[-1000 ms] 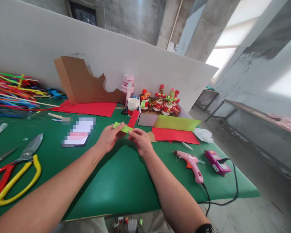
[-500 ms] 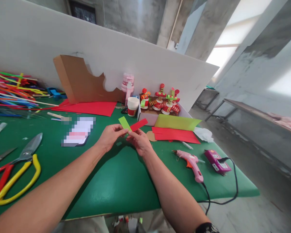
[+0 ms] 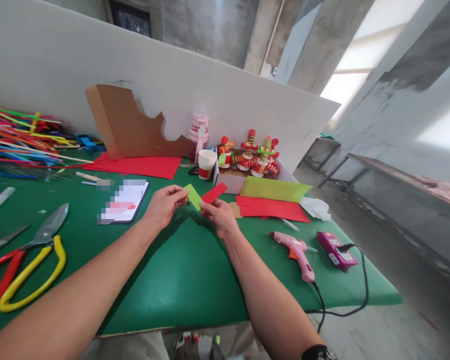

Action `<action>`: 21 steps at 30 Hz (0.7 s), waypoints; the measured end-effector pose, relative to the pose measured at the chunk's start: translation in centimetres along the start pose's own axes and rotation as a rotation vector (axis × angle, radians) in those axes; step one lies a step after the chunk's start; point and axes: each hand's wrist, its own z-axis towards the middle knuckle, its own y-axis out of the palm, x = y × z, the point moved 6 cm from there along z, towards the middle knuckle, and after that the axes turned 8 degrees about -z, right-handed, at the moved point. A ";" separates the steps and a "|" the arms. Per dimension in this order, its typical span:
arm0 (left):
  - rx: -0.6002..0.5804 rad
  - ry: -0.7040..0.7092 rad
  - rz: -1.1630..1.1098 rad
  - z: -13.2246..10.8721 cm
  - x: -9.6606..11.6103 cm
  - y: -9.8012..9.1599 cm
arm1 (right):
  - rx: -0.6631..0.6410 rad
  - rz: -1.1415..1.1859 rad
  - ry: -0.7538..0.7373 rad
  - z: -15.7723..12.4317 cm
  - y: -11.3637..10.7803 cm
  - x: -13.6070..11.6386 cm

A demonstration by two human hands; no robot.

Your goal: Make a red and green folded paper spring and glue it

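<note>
A green paper strip (image 3: 193,197) and a red paper strip (image 3: 215,192) meet at an angle in a V above the table. My left hand (image 3: 162,207) is closed, its thumb and fingers pinching the upper left end of the green strip. My right hand (image 3: 222,216) is shut where the two strips come together, with the red one rising behind its fingers. Its fingertips partly cover the joint, so I cannot tell whether the strips are stuck together there. Both forearms reach across the green table (image 3: 172,285).
Left lie large scissors (image 3: 45,232), a phone (image 3: 125,202) and colourful pipe cleaners (image 3: 18,142). Behind stand paper cups (image 3: 206,165) and a box (image 3: 227,184) of decorated cup figures (image 3: 260,162). To the right are red paper (image 3: 272,209), a glue gun (image 3: 294,252) and its corded purple power block (image 3: 335,250).
My left hand has shifted from near the joint to the green strip's upper end. That strip now sits slightly lower and further right. My right hand keeps its pinch at the joint.
</note>
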 end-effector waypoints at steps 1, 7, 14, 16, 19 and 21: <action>0.024 0.014 -0.022 0.1 0.1 -0.2 | -0.001 0.003 0.008 0.0 0.0 0.0; 0.050 -0.011 -0.055 -0.5 -0.1 0.5 | 0.045 0.195 0.051 0.1 0.0 0.3; -0.139 -0.081 0.106 -1.9 -1.3 2.8 | 0.034 0.224 -0.015 0.2 0.3 0.7; -0.104 -0.061 0.079 -1.7 -1.1 2.5 | 0.011 0.227 -0.020 0.2 0.5 0.7; -0.070 -0.095 -0.016 -1.4 -0.9 2.0 | -0.077 0.269 0.014 0.1 1.0 0.7; -0.062 -0.122 -0.063 -1.3 -0.7 1.9 | -0.103 0.322 0.059 0.0 1.1 0.9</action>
